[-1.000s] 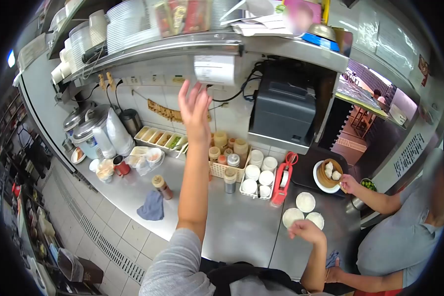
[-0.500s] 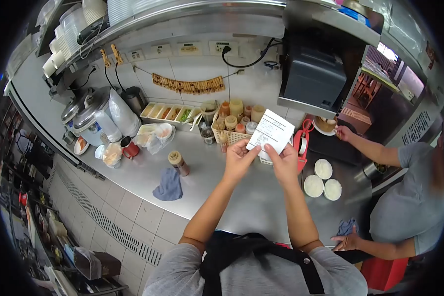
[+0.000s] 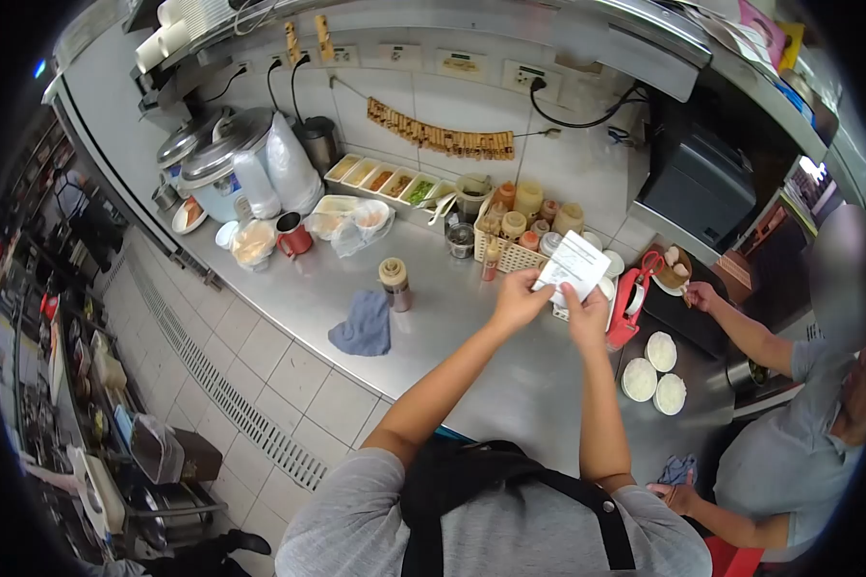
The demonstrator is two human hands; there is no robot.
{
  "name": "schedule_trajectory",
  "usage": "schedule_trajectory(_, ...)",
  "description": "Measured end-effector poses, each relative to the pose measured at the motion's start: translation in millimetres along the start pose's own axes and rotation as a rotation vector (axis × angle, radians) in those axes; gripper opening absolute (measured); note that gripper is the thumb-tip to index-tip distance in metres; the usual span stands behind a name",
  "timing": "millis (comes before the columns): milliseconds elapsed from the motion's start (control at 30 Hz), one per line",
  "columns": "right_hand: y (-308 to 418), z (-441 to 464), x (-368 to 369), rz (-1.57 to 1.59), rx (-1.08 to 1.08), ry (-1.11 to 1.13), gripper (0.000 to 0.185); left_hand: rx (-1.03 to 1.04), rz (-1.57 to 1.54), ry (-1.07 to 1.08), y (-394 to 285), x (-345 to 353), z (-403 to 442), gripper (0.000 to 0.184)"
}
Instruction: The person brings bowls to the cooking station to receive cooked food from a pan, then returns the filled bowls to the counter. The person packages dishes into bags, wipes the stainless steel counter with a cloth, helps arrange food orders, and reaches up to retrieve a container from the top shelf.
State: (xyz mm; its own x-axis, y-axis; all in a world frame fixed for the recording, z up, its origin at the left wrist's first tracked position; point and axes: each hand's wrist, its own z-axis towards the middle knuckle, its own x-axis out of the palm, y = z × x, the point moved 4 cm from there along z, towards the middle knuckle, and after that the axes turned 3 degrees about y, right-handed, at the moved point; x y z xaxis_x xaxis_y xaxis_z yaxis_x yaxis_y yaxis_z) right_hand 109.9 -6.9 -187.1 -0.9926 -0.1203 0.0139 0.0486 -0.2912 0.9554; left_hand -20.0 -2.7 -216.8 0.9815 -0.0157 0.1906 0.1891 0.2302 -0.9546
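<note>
A printed white paper slip (image 3: pixel 574 264) is held up between my two hands over the steel counter (image 3: pixel 491 385). My left hand (image 3: pixel 520 300) pinches its lower left corner. At its lower edge, my right hand (image 3: pixel 588 313) grips it with the thumb on top. Behind the slip stands a basket of sauce bottles (image 3: pixel 515 252). Right of my right hand lies a red tape dispenser (image 3: pixel 628 306). Three white bowls of rice (image 3: pixel 640 379) sit nearer the front. The print on the slip is too small to read.
A co-worker (image 3: pixel 789 462) at the right holds a plate with a steamer basket (image 3: pixel 673 268) in one hand and a blue cloth in the other. On the counter are a sauce bottle (image 3: pixel 394 283), a grey-blue cloth (image 3: pixel 363 324), a red mug (image 3: pixel 293 235) and rice cookers (image 3: pixel 226 144).
A second ago my left hand was raised at a slip below the shelf and my right hand was over the bowls. Both came together on the slip. The view has since turned left.
</note>
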Motion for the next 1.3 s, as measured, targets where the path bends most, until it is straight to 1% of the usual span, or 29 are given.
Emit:
schedule_trajectory(33, -2, 3, -8, -0.089, 0.005, -0.027, 0.023, -0.002, -0.003, -0.011, 0, -2, 6, 0.011)
schedule_trajectory(67, -5, 6, -15, -0.092, 0.009, -0.021, 0.023, 0.011, -0.052, -0.075, -1, -6, 14, 0.01)
schedule_trajectory(100, -4, 10, -24, -0.069, -0.016, -0.064, 0.023, 0.026, -0.101, -0.134, -4, -8, 20, 0.009)
schedule_trajectory(133, -3, 13, -30, -0.047, -0.043, -0.111, 0.024, 0.027, -0.106, -0.132, -6, -9, 26, 0.009)
schedule_trajectory(233, 4, 16, -41, -0.116, -0.016, -0.101, 0.025, -0.035, -0.166, -0.057, -13, -1, 38, 0.012)
schedule_trajectory(267, 3, 16, -43, -0.093, -0.016, -0.096, 0.027, -0.058, -0.178, 0.0, -14, 12, 39, 0.013)
schedule_trajectory(300, 3, 17, -44, -0.1, -0.018, -0.075, 0.027, -0.061, -0.183, 0.012, -13, 18, 41, 0.013)
schedule_trajectory(367, -1, 18, -45, -0.024, -0.038, -0.09, 0.027, -0.078, -0.057, 0.136, -11, 34, 47, 0.016)
schedule_trajectory(433, -3, 19, -49, -0.017, -0.05, -0.11, 0.028, -0.06, -0.05, 0.156, -8, 40, 51, 0.016)
schedule_trajectory(533, -2, 17, -51, -0.002, -0.063, -0.136, 0.027, -0.059, -0.044, 0.131, -7, 44, 50, 0.012)
schedule_trajectory(667, -8, 18, -56, -0.049, -0.068, -0.16, 0.026, -0.047, 0.028, 0.169, -2, 48, 54, 0.011)
schedule_trajectory(700, -2, 17, -52, -0.006, -0.087, -0.163, 0.026, -0.045, 0.028, 0.185, -4, 45, 54, 0.011)
schedule_trajectory(767, -4, 18, -51, -0.057, -0.055, -0.139, 0.027, 0.03, 0.024, 0.07, -14, 26, 57, 0.01)
schedule_trajectory(800, 2, 20, -49, -0.058, -0.064, -0.149, 0.027, -0.029, -0.075, -0.039, -13, 4, 60, 0.009)
schedule_trajectory(833, 18, 23, -44, -0.134, -0.139, -0.141, 0.024, -0.087, -0.173, -0.146, -7, -20, 65, 0.008)
schedule_trajectory(867, 37, 28, -38, -0.211, -0.219, -0.131, 0.022, -0.076, -0.147, -0.168, 5, -42, 66, 0.007)
schedule_trajectory(900, 61, 35, -33, -0.213, -0.235, -0.138, 0.022, -0.064, -0.123, -0.192, 16, -58, 59, 0.006)
schedule_trajectory(967, 126, 50, -11, -0.399, -0.435, -0.04, 0.024, -0.048, -0.149, -0.084, 24, -67, 32, 0.004)
schedule_trajectory(1033, 168, 71, 5, -0.334, -0.549, -0.054, 0.026, -0.045, -0.095, 0.015, 41, -64, -5, 0.005)
schedule_trajectory(1100, 196, 96, 21, -0.177, -0.594, -0.119, 0.027, -0.127, -0.034, 0.145, 59, -58, -44, 0.007)
schedule_trajectory(1167, 199, 119, 16, -0.13, -0.478, -0.145, 0.029, -0.191, -0.097, 0.179, 77, -56, -80, 0.008)
schedule_trajectory(1200, 213, 116, 23, -0.047, -0.394, -0.138, 0.03, -0.186, -0.099, 0.177, 82, -58, -95, 0.008)
schedule_trajectory(1233, 222, 116, 26, -0.064, -0.35, -0.206, 0.031, -0.233, -0.127, 0.147, 87, -60, -110, 0.008)
schedule_trajectory(1300, 235, 123, 26, -0.131, -0.332, -0.2, 0.031, -0.299, -0.158, 0.095, 89, -71, -127, 0.008)
